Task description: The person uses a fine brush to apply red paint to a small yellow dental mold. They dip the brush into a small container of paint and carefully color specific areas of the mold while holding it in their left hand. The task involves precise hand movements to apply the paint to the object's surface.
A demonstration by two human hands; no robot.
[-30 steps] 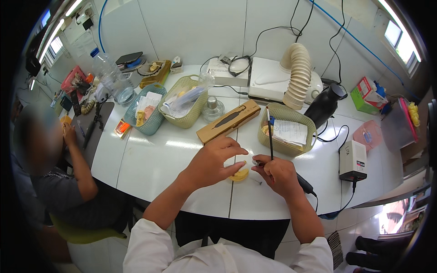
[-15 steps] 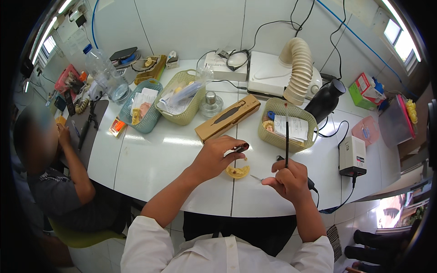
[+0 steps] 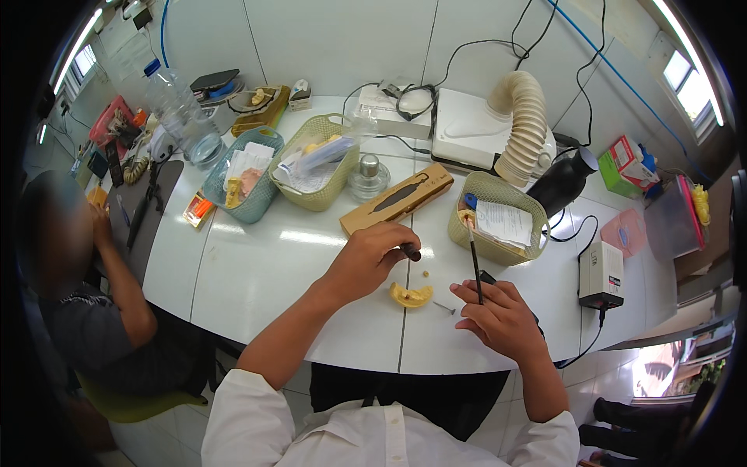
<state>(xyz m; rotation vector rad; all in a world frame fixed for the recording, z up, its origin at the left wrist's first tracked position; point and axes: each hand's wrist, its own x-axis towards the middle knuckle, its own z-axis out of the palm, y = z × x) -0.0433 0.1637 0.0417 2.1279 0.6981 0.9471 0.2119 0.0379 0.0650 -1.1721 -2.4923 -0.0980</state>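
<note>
Here, the left grip [image 3: 370, 259] is closed around a short dark cylinder [image 3: 411, 251], its end left protruding, perhaps to keep it clear of the fingers, while the right grip [image 3: 498, 315] pinches a slim dark stick [image 3: 476, 268], seemingly leaving some fingertips free. The yellow dental cast [image 3: 411, 296] lies on the worktop [image 3: 261, 272] between both grips, probably for easy reach; right of the right grip, a white power unit [image 3: 602, 272] bears dark handwritten-looking lettering and a printed label.

Your two hands [image 3: 368, 261] [image 3: 502, 315] share the scene with one brush [image 3: 475, 265], one yellow dental mould [image 3: 411, 297], three plastic baskets [image 3: 250, 210] [image 3: 313, 199] [image 3: 498, 247], one cardboard box [image 3: 398, 200], one glass jar [image 3: 369, 185], one black bottle [image 3: 562, 184] and one ribbed hose [image 3: 524, 128].
</note>
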